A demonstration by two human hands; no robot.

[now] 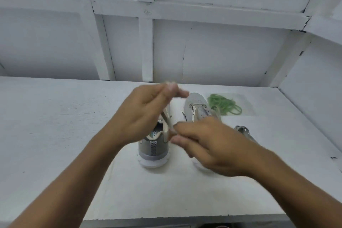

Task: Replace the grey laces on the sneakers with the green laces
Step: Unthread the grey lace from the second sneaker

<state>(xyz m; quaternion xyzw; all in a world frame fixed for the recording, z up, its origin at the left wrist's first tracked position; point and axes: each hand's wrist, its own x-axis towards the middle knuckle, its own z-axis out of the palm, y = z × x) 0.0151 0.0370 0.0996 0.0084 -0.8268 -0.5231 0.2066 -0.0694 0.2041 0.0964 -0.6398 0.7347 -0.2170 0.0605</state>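
Note:
Two grey sneakers stand on a white table [55,126], heels toward me. The left sneaker [153,149] is under my hands. My left hand [140,114] is raised above it and pinches a grey lace [167,116] between thumb and fingers. My right hand [207,144] pinches the lace lower down, at the sneaker's collar, and hides the heel of the right sneaker [197,106]. A bundle of green laces [224,104] lies behind the right sneaker. A loose grey lace [243,131] lies to the right of my right hand. The image is motion-blurred.
A white wall with framing [147,50] rises behind the table, and a side wall [314,83] closes it on the right. The table's front edge [185,217] runs near the bottom of the view.

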